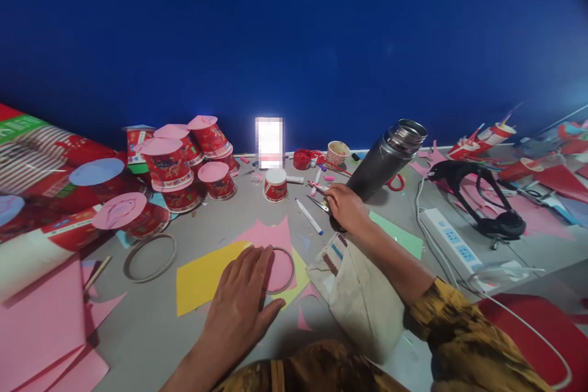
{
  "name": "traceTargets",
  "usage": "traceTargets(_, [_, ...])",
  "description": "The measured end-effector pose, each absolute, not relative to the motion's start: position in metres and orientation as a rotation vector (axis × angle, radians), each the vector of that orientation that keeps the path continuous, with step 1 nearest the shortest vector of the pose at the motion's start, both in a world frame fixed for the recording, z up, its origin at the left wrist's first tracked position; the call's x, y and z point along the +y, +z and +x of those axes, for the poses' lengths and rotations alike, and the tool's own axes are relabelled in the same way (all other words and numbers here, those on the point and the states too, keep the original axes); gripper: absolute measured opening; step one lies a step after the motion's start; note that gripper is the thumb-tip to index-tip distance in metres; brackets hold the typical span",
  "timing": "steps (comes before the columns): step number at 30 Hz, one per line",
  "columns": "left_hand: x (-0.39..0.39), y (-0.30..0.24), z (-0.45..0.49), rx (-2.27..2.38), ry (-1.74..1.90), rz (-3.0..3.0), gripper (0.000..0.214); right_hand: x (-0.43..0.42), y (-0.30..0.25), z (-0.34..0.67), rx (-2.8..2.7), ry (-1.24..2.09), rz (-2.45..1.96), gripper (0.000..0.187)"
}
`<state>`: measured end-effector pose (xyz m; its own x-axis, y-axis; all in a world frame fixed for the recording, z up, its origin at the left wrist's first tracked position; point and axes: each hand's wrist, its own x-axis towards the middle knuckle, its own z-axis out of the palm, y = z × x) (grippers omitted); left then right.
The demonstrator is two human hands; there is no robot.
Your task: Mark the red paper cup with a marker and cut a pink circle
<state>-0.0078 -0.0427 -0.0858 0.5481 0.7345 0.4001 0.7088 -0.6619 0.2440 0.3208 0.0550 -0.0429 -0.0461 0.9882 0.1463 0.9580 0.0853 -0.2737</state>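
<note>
My left hand (pixel 245 291) lies flat, fingers stretched out and thumb apart, over a yellow sheet (pixel 202 278) and the left side of a thin grey ring (pixel 293 269). Pink paper (pixel 278 266) shows inside that ring. Further right, my right hand (pixel 348 207) reaches past a dark flask (pixel 376 162) with its fingers pinched on what looks like a slim white-and-red pen (pixel 316 185). Metal scissor-like blades (pixel 318 202) lie just below those fingers. A white marker with a blue end (pixel 309 216) rests nearby. Below my right forearm sits a beige cloth pouch (pixel 362 294).
Red paper cups (pixel 163 165) with pink paper tops are stacked at left. A single cup (pixel 275 185) stands before a bright blurred panel (pixel 270 142). Another ring (pixel 149 257) lies left. At right are a power strip (pixel 452 239), cables and a black strapped headset (pixel 500 223).
</note>
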Motion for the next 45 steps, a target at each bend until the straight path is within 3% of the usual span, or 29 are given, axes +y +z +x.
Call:
traceTargets(10, [-0.041, -0.074, 0.001, 1.293, 0.721, 2.624, 0.08, 0.057, -0.06, 0.325, -2.121, 0.225, -1.944, 0.028])
traceTargets(16, [-0.041, -0.053, -0.015, 1.468, 1.064, 2.271, 0.071, 0.045, -0.052, 0.325, -2.023, 0.082, -1.743, 0.029])
traceTargets(22, [-0.034, -0.038, -0.077, 1.931, 1.185, 2.118, 0.076, 0.038, -0.036, 0.295, -2.036, 0.669, -1.694, 0.021])
traceTargets(25, [-0.031, -0.037, -0.098, 2.126, 1.027, 2.082, 0.071, 0.041, -0.027, 0.27, -2.214, 0.762, -1.707, 0.032])
traceTargets(29, [-0.032, -0.041, -0.106, 2.185, 0.94, 2.153, 0.065, 0.047, -0.019, 0.243, -2.43, 0.536, -1.753, 0.051])
traceTargets(31, [-0.036, -0.041, -0.105, 2.163, 0.978, 2.187, 0.064, 0.051, -0.02, 0.236, -2.504, 0.514, -1.781, 0.047])
traceTargets(36, [-0.045, -0.036, -0.103, 2.077, 1.088, 2.083, 0.041, 0.055, -0.026, 0.235, -2.56, 0.655, -1.764, 0.01])
traceTargets(41, [-0.047, -0.034, -0.092, 1.944, 1.066, 1.709, 0.031, 0.052, -0.026, 0.234, -2.507, 0.583, -1.762, 0.031])
traceTargets(45, [-0.045, -0.041, -0.081, 1.858, 1.003, 1.867, 0.03, 0.055, -0.027, 0.23, -2.502, 0.715, -1.758, 0.018])
